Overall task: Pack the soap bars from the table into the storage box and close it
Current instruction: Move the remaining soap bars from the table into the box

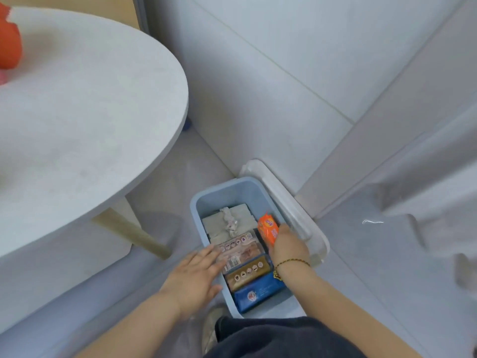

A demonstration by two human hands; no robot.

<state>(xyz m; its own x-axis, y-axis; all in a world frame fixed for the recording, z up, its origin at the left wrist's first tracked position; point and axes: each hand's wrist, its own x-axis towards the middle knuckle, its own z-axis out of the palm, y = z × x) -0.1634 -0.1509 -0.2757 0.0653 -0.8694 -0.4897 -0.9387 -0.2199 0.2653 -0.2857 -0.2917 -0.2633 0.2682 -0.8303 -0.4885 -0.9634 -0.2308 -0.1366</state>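
— Nearest the body, what were the hands doing?

— The left hand [196,277] lay flat, fingers spread, on the near wall of the blue storage box [206,202]. The right hand [287,248] was closed round an orange soap bar [269,229], upright at the box's right side.

— How would it handle?

— Probably stiff and light, its wrapper slick; gripping the long edges seemed safest.

— And farther off?

— Wrapped bars [247,270] filled the box; the clear lid [286,205] leaned just behind it.
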